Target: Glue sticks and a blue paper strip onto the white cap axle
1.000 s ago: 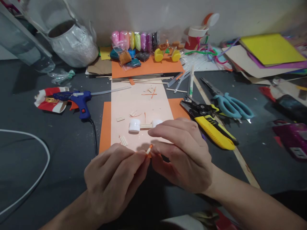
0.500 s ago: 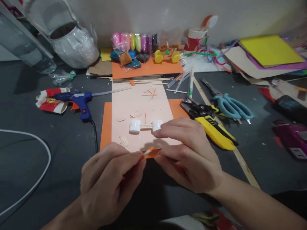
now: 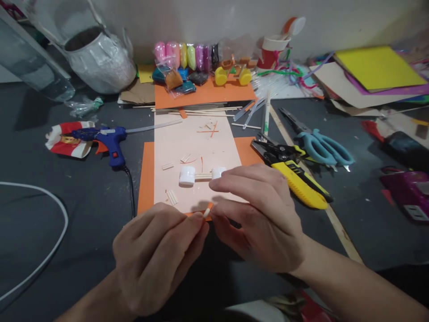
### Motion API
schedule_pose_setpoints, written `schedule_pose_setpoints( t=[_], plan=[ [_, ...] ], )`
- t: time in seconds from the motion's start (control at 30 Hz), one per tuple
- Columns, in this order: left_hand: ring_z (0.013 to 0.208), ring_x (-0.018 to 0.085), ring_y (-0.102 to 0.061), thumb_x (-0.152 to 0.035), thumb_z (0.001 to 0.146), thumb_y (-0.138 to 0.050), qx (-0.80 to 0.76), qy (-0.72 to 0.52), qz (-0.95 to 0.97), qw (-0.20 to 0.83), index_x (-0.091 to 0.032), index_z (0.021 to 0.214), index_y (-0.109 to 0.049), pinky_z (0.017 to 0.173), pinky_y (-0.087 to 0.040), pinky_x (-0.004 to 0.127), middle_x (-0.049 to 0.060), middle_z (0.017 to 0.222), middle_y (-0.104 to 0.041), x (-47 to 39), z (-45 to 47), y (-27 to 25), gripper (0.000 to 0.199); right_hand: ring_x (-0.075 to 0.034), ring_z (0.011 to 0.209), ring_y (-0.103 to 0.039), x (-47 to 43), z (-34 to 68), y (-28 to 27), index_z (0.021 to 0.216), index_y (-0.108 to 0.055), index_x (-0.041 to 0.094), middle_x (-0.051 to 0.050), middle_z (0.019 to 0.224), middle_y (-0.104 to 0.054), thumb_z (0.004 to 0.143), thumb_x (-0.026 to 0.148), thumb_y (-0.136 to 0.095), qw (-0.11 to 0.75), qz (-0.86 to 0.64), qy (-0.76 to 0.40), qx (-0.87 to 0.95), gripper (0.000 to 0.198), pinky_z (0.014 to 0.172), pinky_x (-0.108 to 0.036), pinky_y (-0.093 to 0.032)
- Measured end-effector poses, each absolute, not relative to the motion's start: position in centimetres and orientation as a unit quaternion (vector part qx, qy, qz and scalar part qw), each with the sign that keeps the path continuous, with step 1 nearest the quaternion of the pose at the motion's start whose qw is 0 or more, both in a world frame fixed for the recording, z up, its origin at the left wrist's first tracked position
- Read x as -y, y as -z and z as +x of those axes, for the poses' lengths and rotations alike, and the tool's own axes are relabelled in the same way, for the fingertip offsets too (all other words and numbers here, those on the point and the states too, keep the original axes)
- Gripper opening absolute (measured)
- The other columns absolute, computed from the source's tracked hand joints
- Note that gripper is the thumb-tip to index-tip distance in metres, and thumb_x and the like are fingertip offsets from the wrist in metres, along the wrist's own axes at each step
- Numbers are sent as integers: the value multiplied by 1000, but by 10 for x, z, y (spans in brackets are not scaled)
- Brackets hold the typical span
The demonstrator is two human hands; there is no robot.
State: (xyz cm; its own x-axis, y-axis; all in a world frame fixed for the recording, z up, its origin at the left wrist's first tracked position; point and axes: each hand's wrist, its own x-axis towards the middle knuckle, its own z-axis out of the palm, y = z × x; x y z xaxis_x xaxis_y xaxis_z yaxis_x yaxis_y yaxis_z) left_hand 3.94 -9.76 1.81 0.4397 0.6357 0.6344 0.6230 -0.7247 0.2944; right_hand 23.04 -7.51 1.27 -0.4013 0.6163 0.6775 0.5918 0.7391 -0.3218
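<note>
Between the thumb and fingers of my left hand (image 3: pixel 161 250) is pinched a short pale stick piece (image 3: pixel 207 212) with an orange tip. My right hand (image 3: pixel 261 214) hovers just to the right, its thumb and index fingertips by that tip; whether they touch it is unclear. Its other fingers stretch out over the right white cap (image 3: pixel 218 173), partly covering it. Thin wooden sticks (image 3: pixel 203 176) join this cap to the left white cap (image 3: pixel 187 175), lying on the pale paper sheet (image 3: pixel 181 143). Cut stick bits (image 3: pixel 171 197) lie left of them.
At left are a blue glue gun (image 3: pixel 114 141) and a white cable (image 3: pixel 63 223). Yellow-handled pliers (image 3: pixel 295 179) and blue scissors (image 3: pixel 321 145) lie at right. Behind are packs of coloured clay (image 3: pixel 184 58), long wooden sticks (image 3: pixel 197 111) and a yellow-wheeled model (image 3: pixel 233 76).
My right hand has moved slightly left, bringing its fingertips up to the orange tip. The stick piece in my left hand has shifted a little right and tilted more upright.
</note>
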Motion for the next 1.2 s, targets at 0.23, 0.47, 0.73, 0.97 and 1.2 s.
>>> schedule_pose_setpoints(
  t=[0.23, 0.47, 0.73, 0.97, 1.2],
  plan=[
    [60, 12, -61, -4, 82, -69, -352, -375, 858, -3, -9, 87, -64, 55, -51, 24, 3, 67, -67, 95, 39, -19, 9, -19, 104, -63, 76, 227, -10, 82, -60, 22, -3, 104, -70, 78, 13, -63, 428, -342, -52, 835, 10, 90, -36, -53],
    [60, 11, -60, -5, 84, -67, -371, -378, 848, 11, -8, 89, -63, 54, -48, 22, 3, 68, -65, 98, 38, -20, 7, -19, 104, -63, 75, 233, -17, 79, -61, 21, -5, 103, -70, 80, 14, -64, 418, -326, -84, 844, 8, 91, -36, -53],
    [68, 9, -61, -4, 85, -64, -418, -387, 819, 68, -13, 92, -61, 60, -49, 19, 0, 73, -65, 100, 38, -19, 12, -19, 102, -63, 73, 237, -16, 86, -63, 21, -3, 102, -71, 85, 18, -68, 412, -348, -34, 841, 6, 90, -36, -52],
    [58, 11, -60, -6, 84, -67, -380, -371, 848, 5, -11, 88, -63, 53, -49, 22, 1, 66, -65, 97, 38, -19, 7, -19, 101, -65, 74, 231, -16, 85, -63, 23, -2, 101, -72, 80, 14, -68, 412, -348, -7, 842, 12, 89, -35, -53],
    [57, 11, -59, -5, 83, -68, -363, -374, 853, 6, -10, 86, -63, 52, -48, 22, 2, 65, -65, 96, 41, -20, 7, -19, 105, -63, 77, 225, -12, 82, -59, 21, -3, 104, -69, 76, 12, -63, 426, -349, -47, 833, 12, 92, -36, -52]
  ],
)
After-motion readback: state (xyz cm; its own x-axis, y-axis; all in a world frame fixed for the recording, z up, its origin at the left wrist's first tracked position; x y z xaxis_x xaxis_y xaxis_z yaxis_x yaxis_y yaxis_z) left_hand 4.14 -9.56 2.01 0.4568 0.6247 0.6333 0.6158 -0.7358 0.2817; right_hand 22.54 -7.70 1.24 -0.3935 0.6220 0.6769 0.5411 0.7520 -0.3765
